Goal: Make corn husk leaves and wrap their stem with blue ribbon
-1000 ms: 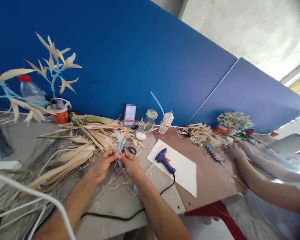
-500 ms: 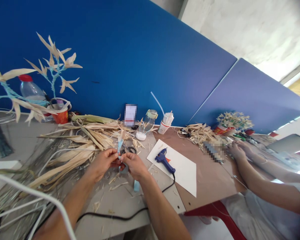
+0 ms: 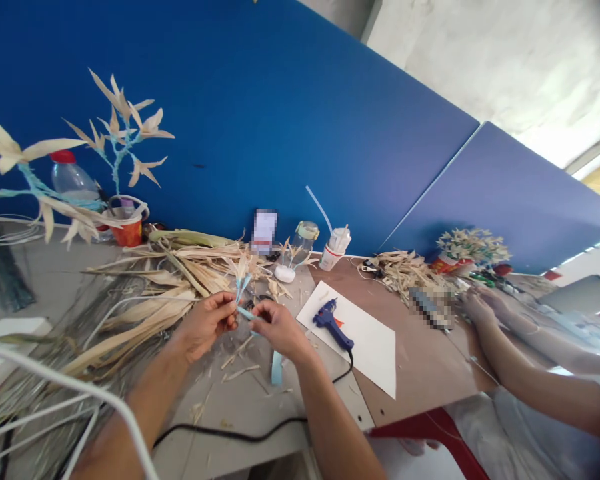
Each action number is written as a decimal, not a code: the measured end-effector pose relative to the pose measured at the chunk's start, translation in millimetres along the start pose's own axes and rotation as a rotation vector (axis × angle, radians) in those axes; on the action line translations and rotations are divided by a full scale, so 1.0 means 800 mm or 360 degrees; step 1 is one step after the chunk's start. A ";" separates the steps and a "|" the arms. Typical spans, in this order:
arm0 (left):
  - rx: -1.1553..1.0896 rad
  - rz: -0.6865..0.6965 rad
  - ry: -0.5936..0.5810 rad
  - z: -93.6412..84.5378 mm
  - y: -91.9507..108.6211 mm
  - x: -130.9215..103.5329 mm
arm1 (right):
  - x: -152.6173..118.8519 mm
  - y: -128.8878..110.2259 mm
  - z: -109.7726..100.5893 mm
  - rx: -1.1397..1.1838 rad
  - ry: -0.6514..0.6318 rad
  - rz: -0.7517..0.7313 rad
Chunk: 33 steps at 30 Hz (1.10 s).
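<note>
Centrally in the head view, both bare hands meet over the table (image 3: 220,390), fingertips near each other. The left hand (image 3: 207,327) is nearly closed, its thumb and fingers pinching the blue-wrapped stem of a small husk flower (image 3: 242,280), which stands upright just above the fingertips with its pale petals on top. The right hand (image 3: 280,328) is curled, thumb and forefinger pinched on a light-blue strip (image 3: 246,313) that runs across from the flower's stem between the two hands.

Just below the right hand, a loose blue piece (image 3: 277,368) lies on the table among scraps. To the right of that hand, a blue glue gun (image 3: 334,325) rests on a white sheet (image 3: 373,353), and its black cable (image 3: 230,435) passes under the right forearm. Beyond the hands are a white-based ornament (image 3: 285,273), a glass jar (image 3: 304,245) and a white cup (image 3: 331,257). Dried husks (image 3: 177,263) spread beyond and left of the left hand, near a red cup (image 3: 129,233) by a husk-leaved branch (image 3: 117,157). Far right of the hands, another person's hands (image 3: 480,308) are over the work surface, beside more husks (image 3: 403,270).
</note>
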<state>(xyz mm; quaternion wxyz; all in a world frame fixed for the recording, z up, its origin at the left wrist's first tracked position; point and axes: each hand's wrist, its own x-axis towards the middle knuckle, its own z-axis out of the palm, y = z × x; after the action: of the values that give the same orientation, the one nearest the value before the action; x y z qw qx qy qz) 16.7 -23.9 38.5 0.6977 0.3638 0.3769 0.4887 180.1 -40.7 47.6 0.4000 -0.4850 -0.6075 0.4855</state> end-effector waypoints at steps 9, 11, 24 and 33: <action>-0.0169 0.0060 -0.0026 -0.006 0.007 -0.001 | -0.012 -0.028 -0.053 -0.0345 -0.0083 0.0045; -0.0170 0.0051 -0.0037 -0.006 0.007 -0.001 | -0.013 -0.029 -0.063 -0.0406 -0.0125 0.0008; 0.0050 0.0050 -0.0083 -0.004 0.002 0.000 | 0.016 -0.001 -0.007 0.0625 -0.0288 0.0246; 0.0130 0.0045 0.0051 0.004 -0.002 -0.001 | 0.014 0.002 0.013 0.0827 -0.0104 0.0371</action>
<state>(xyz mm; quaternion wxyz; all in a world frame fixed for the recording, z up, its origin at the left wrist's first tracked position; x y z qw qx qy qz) 19.7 -25.4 38.7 0.6691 0.3896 0.4024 0.4885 167.9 -31.9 44.3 0.4325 -0.4168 -0.4155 0.6830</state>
